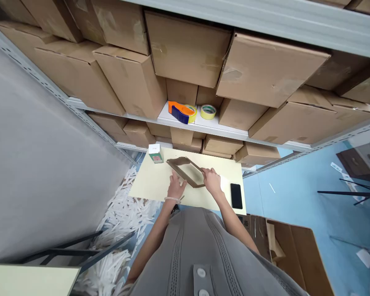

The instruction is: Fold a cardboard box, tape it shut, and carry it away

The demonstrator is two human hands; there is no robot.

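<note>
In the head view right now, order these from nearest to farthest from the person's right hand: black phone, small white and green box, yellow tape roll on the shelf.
From the right hand:
1. Black phone, just to its right on the table.
2. Small white and green box, at the table's far left corner.
3. Yellow tape roll, up on the shelf behind.

Grey metal shelving (80, 105) runs along the back, crammed with brown cardboard boxes (265, 70). One shelf gap holds a tape dispenser (180, 112) and a tape roll (208, 111). Pale yellow bench (151, 181) below. Light blue floor (296, 197); white packing strips (123, 230) heaped left. Grey wall (33, 172) at left. Open carton (296, 255) lower right.
</note>
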